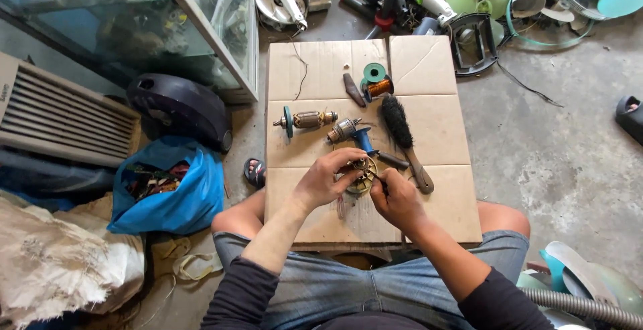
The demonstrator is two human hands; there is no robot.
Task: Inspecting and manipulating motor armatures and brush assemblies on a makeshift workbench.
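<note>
Seen from above, a person sat on the floor with a flattened brown cardboard sheet [429, 82] resting across their lap. The left hand [326, 179] was curled around a small round yellowish motor part wound with copper wire [362, 175], grasping it from the left side just above the cardboard. The right hand [397, 201] was pinched shut on a thin dark tool [380, 181], whose tip touched the right edge of the part. The part sat between the two hands, its centre exposed.

Farther up the cardboard lay a black bristle brush with a wooden handle [404, 139], a copper-wound motor armature [307, 120], and a green spool of copper wire [376, 81]. A blue plastic bag [175, 189] sat to the left, on the floor.
</note>
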